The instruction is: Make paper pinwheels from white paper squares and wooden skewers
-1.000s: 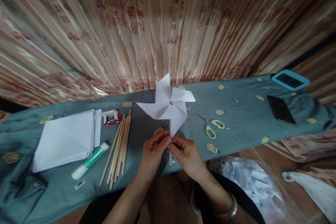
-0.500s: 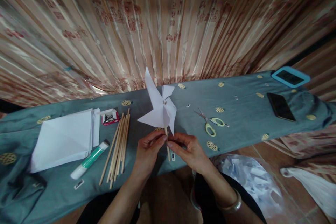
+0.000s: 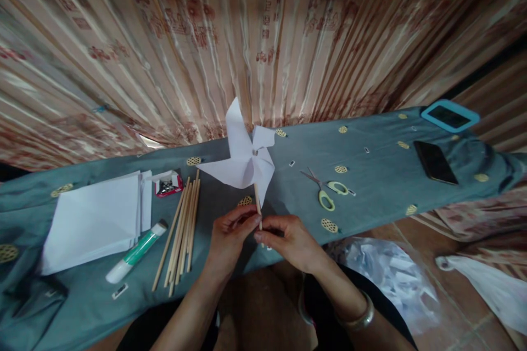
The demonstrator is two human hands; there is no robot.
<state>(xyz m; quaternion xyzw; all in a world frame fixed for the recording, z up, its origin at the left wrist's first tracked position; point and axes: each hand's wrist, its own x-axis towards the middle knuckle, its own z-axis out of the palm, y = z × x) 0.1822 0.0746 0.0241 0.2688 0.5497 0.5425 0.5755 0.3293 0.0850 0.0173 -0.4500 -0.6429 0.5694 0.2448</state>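
Note:
A white paper pinwheel (image 3: 242, 163) stands upright over the near edge of the cloth-covered table, fixed near the top of a thin wooden stick (image 3: 258, 199). My left hand (image 3: 231, 233) pinches the stick below the paper blades. Just beside it, my right hand (image 3: 289, 240) grips the stick's lower part between thumb and fingers. Both hands are closed, and the fingertips nearly meet. To their left lies a bundle of wooden sticks (image 3: 183, 230); scissors (image 3: 326, 189) with pale green handles lie partly spread to the right.
On the left are a stack of white paper (image 3: 94, 214), a glue stick (image 3: 135, 252) and a small box of metal pins (image 3: 168, 184). A black phone (image 3: 435, 162) and a blue-framed device (image 3: 450, 115) lie far right. A clear bag of paper scraps (image 3: 391, 279) sits on the floor.
The pinwheel has turned and tilted slightly left, its blades facing me more. My right hand has slid a little lower on the stick. The whole view has shifted slightly.

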